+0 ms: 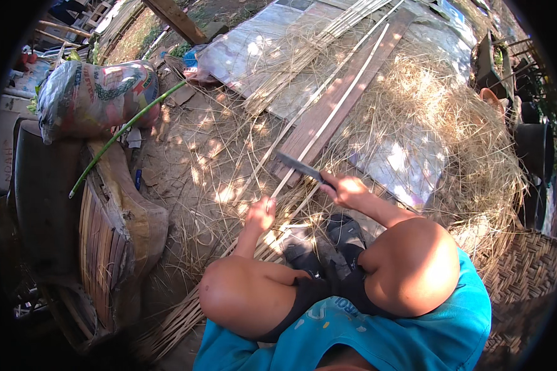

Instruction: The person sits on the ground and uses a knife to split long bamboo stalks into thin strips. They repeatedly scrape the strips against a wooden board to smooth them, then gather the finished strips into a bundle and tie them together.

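My right hand [351,191] is wrapped round the dark handle of a knife [302,168], whose blade points up and left across a pale bamboo strip [334,111]. That strip lies lengthwise along a brown wooden plank [353,93] and runs down toward me. At its near end my left hand [261,213] has its fingers closed on the strip. The blade crosses the strip near the plank's lower end; whether its edge presses in, I cannot tell. Beside the plank, on its left, lies another long pale strip [291,127].
Bundled bamboo strips [315,49] lie on a pale sheet [247,62] at the far side. Curly shavings [433,93] heap up at the right, near a woven mat [526,272]. More strips [182,315] lie by my left knee. Leftward are a stuffed sack [99,93] and a green stalk [124,130].
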A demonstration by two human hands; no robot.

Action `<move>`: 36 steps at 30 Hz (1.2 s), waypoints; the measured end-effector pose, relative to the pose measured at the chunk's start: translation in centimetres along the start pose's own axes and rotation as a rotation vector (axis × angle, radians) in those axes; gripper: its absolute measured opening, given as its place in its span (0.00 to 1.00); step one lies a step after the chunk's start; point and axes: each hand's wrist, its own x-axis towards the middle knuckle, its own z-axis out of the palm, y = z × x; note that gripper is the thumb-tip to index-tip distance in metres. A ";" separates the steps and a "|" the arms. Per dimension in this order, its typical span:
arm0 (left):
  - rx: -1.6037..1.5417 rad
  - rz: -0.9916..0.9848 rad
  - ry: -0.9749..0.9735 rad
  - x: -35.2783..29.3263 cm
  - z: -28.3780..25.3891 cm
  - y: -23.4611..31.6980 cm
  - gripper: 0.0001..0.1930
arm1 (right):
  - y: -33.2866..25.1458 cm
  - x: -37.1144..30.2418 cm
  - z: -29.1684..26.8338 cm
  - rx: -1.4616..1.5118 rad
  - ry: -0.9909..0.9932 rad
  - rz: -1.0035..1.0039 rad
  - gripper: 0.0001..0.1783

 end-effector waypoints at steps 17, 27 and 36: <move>-0.051 -0.048 -0.102 -3.9 -1.5 -2.9 0.20 | -0.7 0.2 -0.8 0.071 0.009 -0.118 0.25; -0.029 -0.348 -0.257 -10.4 -3.5 -6.8 0.21 | 12.2 4.1 -9.9 -0.002 0.617 0.208 0.20; 0.248 -0.136 -0.063 -6.4 -2.9 -4.0 0.17 | 9.3 4.4 -6.3 0.122 0.463 0.168 0.23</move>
